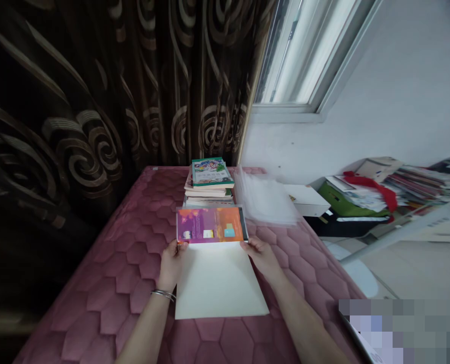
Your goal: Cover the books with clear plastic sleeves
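Seemingly mid-fold: left hand and right hand each pinch a corner of the orange-purple glossy book cover, bent upright over the cream page between them; pressing it flat needs even pressure.

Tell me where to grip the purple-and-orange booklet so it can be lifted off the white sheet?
Judging by its pose, take the purple-and-orange booklet at its two near corners, where the left hand and right hand already pinch it. That edge is raised off the white sheet and faces you; the book stack blocks the far side.
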Demonstrator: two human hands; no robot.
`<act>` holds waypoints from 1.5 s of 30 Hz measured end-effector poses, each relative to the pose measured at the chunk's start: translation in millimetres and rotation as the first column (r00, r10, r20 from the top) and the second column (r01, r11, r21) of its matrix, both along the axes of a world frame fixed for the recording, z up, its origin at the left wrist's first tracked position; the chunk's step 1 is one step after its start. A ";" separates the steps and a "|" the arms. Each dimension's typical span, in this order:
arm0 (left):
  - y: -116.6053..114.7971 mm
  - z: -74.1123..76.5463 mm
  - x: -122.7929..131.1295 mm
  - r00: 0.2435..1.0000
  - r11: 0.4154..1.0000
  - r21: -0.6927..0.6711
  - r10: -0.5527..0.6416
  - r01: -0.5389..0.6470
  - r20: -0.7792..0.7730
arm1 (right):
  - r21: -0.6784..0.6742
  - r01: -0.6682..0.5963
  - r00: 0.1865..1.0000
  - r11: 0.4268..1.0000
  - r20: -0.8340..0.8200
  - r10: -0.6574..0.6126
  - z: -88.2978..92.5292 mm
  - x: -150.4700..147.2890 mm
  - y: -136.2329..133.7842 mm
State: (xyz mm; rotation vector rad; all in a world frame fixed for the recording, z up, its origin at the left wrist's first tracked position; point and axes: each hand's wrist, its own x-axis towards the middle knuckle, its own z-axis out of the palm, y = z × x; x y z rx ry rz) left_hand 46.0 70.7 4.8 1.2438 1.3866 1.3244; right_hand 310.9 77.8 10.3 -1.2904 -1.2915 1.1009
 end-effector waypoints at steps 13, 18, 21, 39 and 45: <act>2.3 0.5 -1.0 0.980 0.996 0.036 0.086 -0.081 -0.178 | 0.174 0.131 0.967 0.976 0.193 -0.164 -10.5 -2.3 4.2; 1.5 5.5 -2.6 0.999 1.000 0.022 -0.019 0.020 -0.044 | 0.139 0.077 0.992 0.987 0.092 -0.090 -5.3 0.3 1.5; 0.2 11.5 -1.5 1.000 1.000 0.015 -0.009 0.009 -0.005 | 0.113 0.038 0.998 0.993 0.047 -0.043 -4.7 2.2 -0.4; 0.3 5.1 -1.9 1.000 0.999 0.017 0.029 -0.030 0.002 | 0.225 0.090 0.960 0.970 0.238 -0.145 -12.8 -1.8 3.5; 0.0 7.7 -0.2 0.997 0.999 0.035 0.038 -0.040 0.073 | 0.202 0.100 0.971 0.974 0.192 -0.140 -11.0 -0.6 1.0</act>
